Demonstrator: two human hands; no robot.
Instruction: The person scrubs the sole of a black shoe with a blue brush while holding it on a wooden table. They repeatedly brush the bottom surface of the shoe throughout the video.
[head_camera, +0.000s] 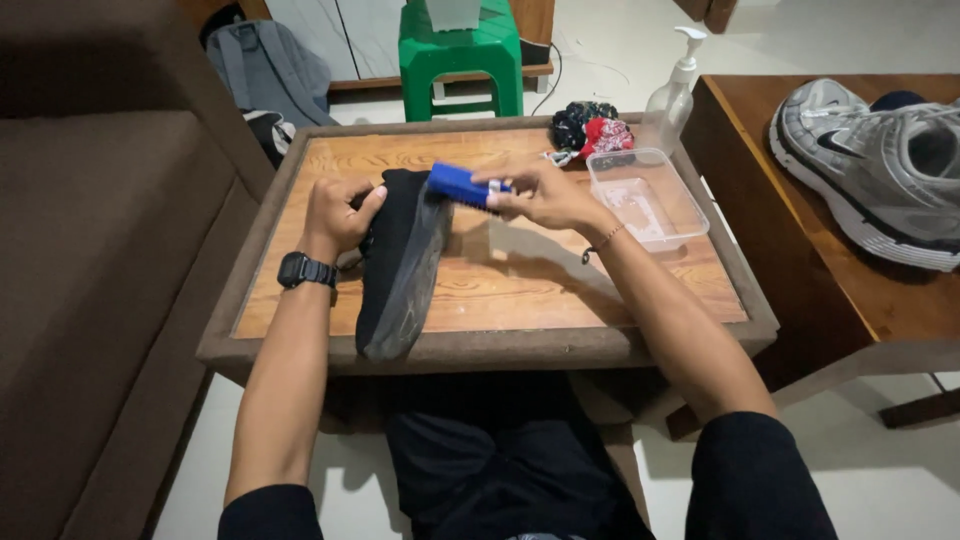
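Brown upholstery fills the left side, where a sofa (90, 250) is seen beside the wooden bench (600, 290) on which the work is done. A black shoe (395, 265) is propped on the bench, toe toward the near edge, sole turned to the right. It is judged light, soft in the upper and stiff along the sole, so it is best gripped at the heel. The left hand (335, 215) is closed around that heel. The right hand (545, 195) is closed on a blue brush (462, 185), which is pressed against the shoe's top. Just to the right a clear plastic tub (648, 198) is set, with a pump bottle (676, 92) and bundled cloths (590, 127) behind it. Grey sneakers (870, 165) are kept well apart on a neighbouring table (800, 270). Nothing is seen obstructing either hand.
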